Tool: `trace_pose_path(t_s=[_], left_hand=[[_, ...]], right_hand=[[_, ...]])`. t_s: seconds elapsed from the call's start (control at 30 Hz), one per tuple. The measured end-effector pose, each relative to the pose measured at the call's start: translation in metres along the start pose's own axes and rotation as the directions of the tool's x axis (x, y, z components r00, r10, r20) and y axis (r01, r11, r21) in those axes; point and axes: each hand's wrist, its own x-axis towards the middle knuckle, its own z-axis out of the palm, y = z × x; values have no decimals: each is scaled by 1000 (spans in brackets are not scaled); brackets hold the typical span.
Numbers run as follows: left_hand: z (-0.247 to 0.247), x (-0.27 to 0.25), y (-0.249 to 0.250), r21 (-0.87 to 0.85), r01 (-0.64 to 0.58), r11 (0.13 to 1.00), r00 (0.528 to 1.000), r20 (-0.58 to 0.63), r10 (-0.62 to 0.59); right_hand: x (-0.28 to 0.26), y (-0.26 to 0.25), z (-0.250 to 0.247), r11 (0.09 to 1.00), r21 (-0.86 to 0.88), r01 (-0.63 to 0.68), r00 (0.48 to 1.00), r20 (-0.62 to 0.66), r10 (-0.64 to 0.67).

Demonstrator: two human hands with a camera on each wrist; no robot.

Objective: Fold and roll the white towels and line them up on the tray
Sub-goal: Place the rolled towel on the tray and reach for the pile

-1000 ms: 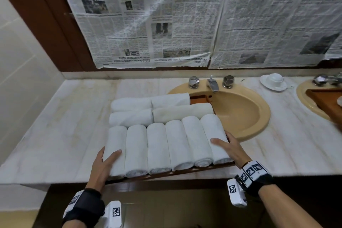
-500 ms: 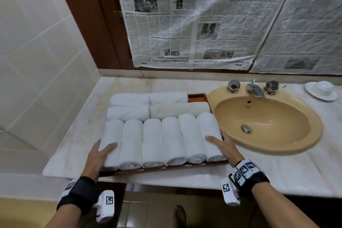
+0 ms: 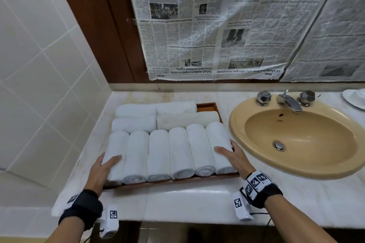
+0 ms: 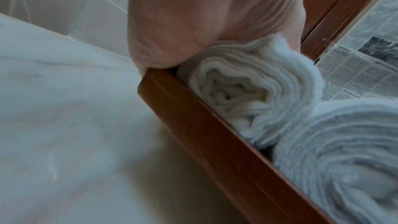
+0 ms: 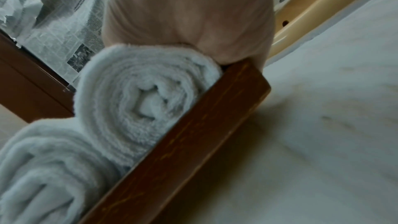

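Presently on the marble counter (image 3: 187,201), left of the tan sink (image 3: 296,136): one wooden tray (image 3: 207,107), filled.
- Near row: six rolled white towels (image 3: 178,152), side by side, ends toward the near edge.
- Far rows: four rolls laid crosswise, two and two.
- Left hand (image 3: 99,171): at the tray's left side, thumb lying on the leftmost roll, palm against the tray's near-left corner; whether the fingers curl under cannot be told.
- Right hand (image 3: 235,158): at the right side, thumb on the rightmost roll, heel touching the near-right corner; fingers hidden likewise.
- Wall behind: newspaper sheets (image 3: 217,25).
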Motion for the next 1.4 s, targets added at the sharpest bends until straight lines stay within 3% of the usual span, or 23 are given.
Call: trace_pose_path(t_s=[0.37,0.73,1.07,1.17,1.3,1.4], left_hand=[[-19,33,-1,27,-5,1000,994,108,2],[-24,37,1,184,-46,982,970,241,0],[-17,43,-3,264,-11,964,984,172,-36],[-14,42,0,372,-50,927,986,168,-14],[1,34,3,608,-204,767,978,167,128],[15,25,7,666,-276,693,961,182,208]], right_hand=[[-19,-6,30,999,-12,-51,996,-77,50],[-34,-5,28,962,-228,-149,976,-192,106],[-35,-12,34,866,-432,-252,959,-230,164],[-40,-18,34,830,-522,-198,972,-216,97],[-43,-19,46,750,-662,-2,962,-206,-180],[-41,-14,54,700,-713,38,968,-148,-203]])
